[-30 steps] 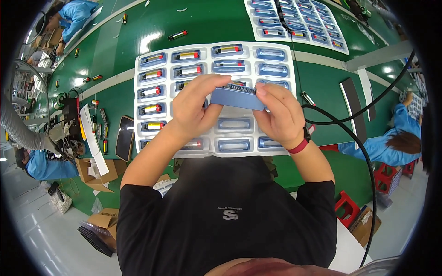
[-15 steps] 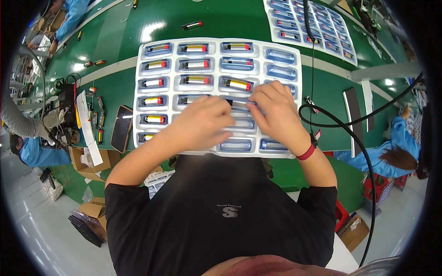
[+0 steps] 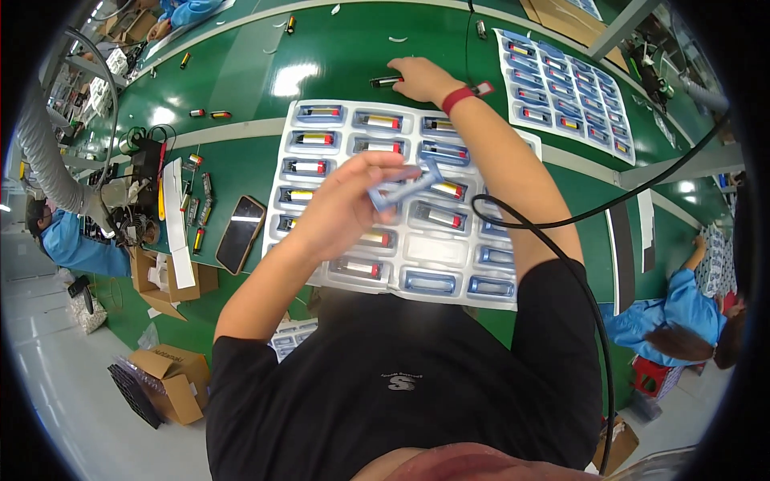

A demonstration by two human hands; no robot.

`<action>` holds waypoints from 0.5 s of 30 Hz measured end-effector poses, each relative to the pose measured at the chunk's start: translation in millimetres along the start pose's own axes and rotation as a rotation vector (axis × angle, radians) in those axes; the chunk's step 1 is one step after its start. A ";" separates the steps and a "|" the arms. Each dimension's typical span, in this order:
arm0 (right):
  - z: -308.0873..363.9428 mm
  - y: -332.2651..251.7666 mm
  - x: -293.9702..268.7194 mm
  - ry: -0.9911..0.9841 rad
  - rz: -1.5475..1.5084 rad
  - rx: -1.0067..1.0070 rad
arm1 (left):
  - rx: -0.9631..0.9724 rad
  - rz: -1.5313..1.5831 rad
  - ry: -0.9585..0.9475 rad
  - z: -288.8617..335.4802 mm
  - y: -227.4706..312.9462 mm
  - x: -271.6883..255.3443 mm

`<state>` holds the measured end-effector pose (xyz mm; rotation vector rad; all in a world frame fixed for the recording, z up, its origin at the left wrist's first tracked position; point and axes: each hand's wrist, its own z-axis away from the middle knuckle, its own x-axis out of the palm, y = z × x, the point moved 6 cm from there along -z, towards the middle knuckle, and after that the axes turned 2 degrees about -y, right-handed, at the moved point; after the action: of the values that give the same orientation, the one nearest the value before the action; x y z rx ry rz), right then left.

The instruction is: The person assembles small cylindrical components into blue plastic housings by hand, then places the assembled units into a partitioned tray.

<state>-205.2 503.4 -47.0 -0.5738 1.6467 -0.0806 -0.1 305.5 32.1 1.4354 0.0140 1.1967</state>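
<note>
My left hand [image 3: 349,200] is above the white tray [image 3: 433,250], its fingers closed on a translucent blue plastic shell [image 3: 411,189] that is tilted and smeared by motion. My right hand [image 3: 423,80] reaches past the tray's far edge onto the green work surface. Its fingertips pinch the right end of a small cylindrical battery cell [image 3: 386,82] lying there. Most pockets of the tray hold blue shells, many with a yellow, black and red cell inside. Several near-right shells, such as this one [image 3: 429,281], hold no cell. One pocket beside them is bare.
A second filled tray [image 3: 565,88] lies at the far right. A black cable [image 3: 593,216] loops over my right forearm. To the left are a phone [image 3: 241,234], a white strip [image 3: 178,228] and several loose cells [image 3: 199,239]. People in blue work at both sides.
My right hand has gone from the tray to the cell beyond its far edge. My left hand now holds a blue shell raised over the tray, and one pocket is bare. The view has shifted.
</note>
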 end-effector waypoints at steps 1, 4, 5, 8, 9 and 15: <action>-8.2 7.5 8.4 0.003 0.002 -0.007 | 0.009 0.133 0.060 -2.2 4.7 -3.3; -14.1 7.5 16.7 -0.086 0.064 0.060 | 0.015 0.327 -0.020 -7.7 18.2 -11.6; -8.9 7.1 9.5 -0.052 0.019 0.039 | 0.027 0.314 -0.066 -7.7 22.8 -8.3; 25.9 -38.1 -50.2 0.258 -0.132 -0.107 | 0.153 0.105 -0.056 -5.3 27.7 -18.4; 47.0 -61.4 -77.5 0.357 -0.196 -0.141 | 0.188 0.005 -0.027 -2.2 31.1 -18.1; 171.3 -92.8 -127.7 0.263 -1.166 0.132 | 0.182 -0.044 0.006 -15.1 21.8 -21.1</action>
<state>-7.4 521.5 74.8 -1.3922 1.3312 -1.1382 -32.9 297.1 31.4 1.5814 0.1611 1.1872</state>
